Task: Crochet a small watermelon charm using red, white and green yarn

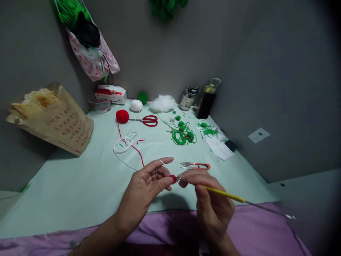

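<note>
Between the thumb and fingers of my left hand (147, 186) is a small red crochet piece (173, 178). White yarn (166, 165) runs over the raised left index finger down to this piece. My right hand (213, 202) grips a crochet hook (226, 193) by its yellow handle. The hook's front end meets the red piece, and its long metal rear end points out to the right. Just beyond my hands lie orange-handled thread snips (197, 166). A red yarn strand (137, 153) and a loose white yarn coil (124, 144) trail across the table toward my left hand.
A red yarn ball (122, 116), white yarn ball (136, 105) and red-handled scissors (150, 121) lie farther back. Green crochet pieces and yarn (183, 135) are right of centre. A paper bag (70, 128) stands left; a dark bottle (207, 105) and pen cup (187, 100) stand at the back.
</note>
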{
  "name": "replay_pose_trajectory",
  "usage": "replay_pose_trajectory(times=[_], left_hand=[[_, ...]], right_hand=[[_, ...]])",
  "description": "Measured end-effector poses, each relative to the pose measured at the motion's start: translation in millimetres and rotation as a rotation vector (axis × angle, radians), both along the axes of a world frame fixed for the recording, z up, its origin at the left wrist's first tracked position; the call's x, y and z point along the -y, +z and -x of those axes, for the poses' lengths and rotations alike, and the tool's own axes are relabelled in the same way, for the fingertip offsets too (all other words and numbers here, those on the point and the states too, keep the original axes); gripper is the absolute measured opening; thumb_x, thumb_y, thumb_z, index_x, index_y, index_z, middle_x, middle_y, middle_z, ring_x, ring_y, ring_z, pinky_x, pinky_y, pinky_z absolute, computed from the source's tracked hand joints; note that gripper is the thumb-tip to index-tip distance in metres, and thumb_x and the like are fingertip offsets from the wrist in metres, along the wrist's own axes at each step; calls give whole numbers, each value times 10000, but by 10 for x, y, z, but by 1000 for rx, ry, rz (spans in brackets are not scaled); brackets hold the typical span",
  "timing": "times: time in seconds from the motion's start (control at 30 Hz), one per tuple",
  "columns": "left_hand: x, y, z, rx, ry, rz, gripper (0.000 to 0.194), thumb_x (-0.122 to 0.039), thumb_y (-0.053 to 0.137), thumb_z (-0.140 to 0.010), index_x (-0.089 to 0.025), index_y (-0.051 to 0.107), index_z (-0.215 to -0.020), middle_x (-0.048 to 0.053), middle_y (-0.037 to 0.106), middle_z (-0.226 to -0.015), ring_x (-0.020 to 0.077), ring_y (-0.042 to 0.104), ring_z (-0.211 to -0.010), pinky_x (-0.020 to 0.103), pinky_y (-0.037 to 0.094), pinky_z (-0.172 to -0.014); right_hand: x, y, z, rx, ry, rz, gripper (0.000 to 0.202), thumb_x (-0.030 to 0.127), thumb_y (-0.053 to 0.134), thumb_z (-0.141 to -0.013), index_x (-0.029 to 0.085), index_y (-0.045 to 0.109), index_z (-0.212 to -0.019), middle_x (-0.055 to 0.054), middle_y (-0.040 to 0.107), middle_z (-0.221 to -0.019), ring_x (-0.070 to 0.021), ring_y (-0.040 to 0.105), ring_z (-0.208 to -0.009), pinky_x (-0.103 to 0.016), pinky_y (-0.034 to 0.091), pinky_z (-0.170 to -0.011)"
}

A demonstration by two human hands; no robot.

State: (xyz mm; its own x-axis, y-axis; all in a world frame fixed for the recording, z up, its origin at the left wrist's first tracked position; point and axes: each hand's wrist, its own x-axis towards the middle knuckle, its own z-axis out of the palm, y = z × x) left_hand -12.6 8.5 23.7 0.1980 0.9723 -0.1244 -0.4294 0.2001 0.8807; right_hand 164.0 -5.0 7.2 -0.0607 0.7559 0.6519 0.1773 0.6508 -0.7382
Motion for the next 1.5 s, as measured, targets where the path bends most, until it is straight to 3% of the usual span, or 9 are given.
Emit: replay_pose_trajectory(times=[0.23,0.33,0.47,0.6,0.8,0.93,1.1,1.23,1.5], left_hand=[[29,-18,-28,-14,43,6,437,-208,902,-774,-221,786,-1195,-7,710,-807,115,637,-756,218,539,-744],[32,-41,-36,133,-36,77,551,-258,895,-790,-205,733,-1314,-20,665,-768,71,543,-617,171,488,-593],[-11,-43,-6,327,-127,265,484,-218,885,-789,-132,763,-1250,-48,582,-712,-8,323,-465,120,332,-440],[-19,-29,10,288,-99,183,408,-183,866,-811,-178,786,-1211,-30,625,-801,-24,341,-457,114,321,-430],[34,-77,-71,146,-12,73,455,-250,895,-800,-229,779,-1239,-15,670,-854,9,479,-498,136,421,-476],[9,-75,-78,275,-61,212,454,-256,894,-790,-171,790,-1224,-67,545,-650,1,373,-439,130,366,-437],[-36,-42,-42,353,-24,275,374,-175,887,-771,-120,815,-1133,-67,529,-648,0,326,-468,125,349,-447],[-12,-47,-73,243,-30,162,381,-201,884,-786,-167,803,-1157,-19,655,-744,21,423,-496,151,411,-491],[10,-26,-22,176,-64,138,372,-249,871,-804,-190,807,-1165,-7,647,-832,26,489,-532,171,438,-534]], right_hand=[[11,-22,-7,387,-107,-242,338,77,554,-994,246,692,-1253,-70,765,-1021,-208,738,-915,-338,641,-769],[5,-94,13,554,-198,-361,421,63,637,-957,253,686,-1329,-77,756,-1072,-229,742,-984,-350,648,-823],[-41,-107,37,266,-156,-211,299,78,554,-1003,237,730,-1186,-58,744,-984,-201,721,-900,-336,624,-780],[-87,-35,71,-75,-43,44,237,162,530,-1037,254,747,-1010,-15,702,-806,-189,678,-797,-348,589,-757],[-56,-79,114,126,-98,-44,282,87,591,-998,269,752,-1141,-31,750,-967,-177,716,-906,-301,596,-798],[-48,-128,80,329,-178,-215,354,89,653,-964,278,741,-1250,-66,752,-1085,-205,722,-971,-313,597,-796],[-97,-77,64,-102,-85,66,252,142,552,-1036,280,763,-1048,10,688,-780,-163,650,-795,-321,549,-825],[-123,-75,91,-118,52,184,204,182,618,-1019,287,793,-1026,-20,758,-943,-177,679,-918,-313,552,-830],[-152,-73,51,-400,203,356,220,286,552,-1067,244,757,-1000,-27,761,-919,-138,694,-747,-278,587,-714]])
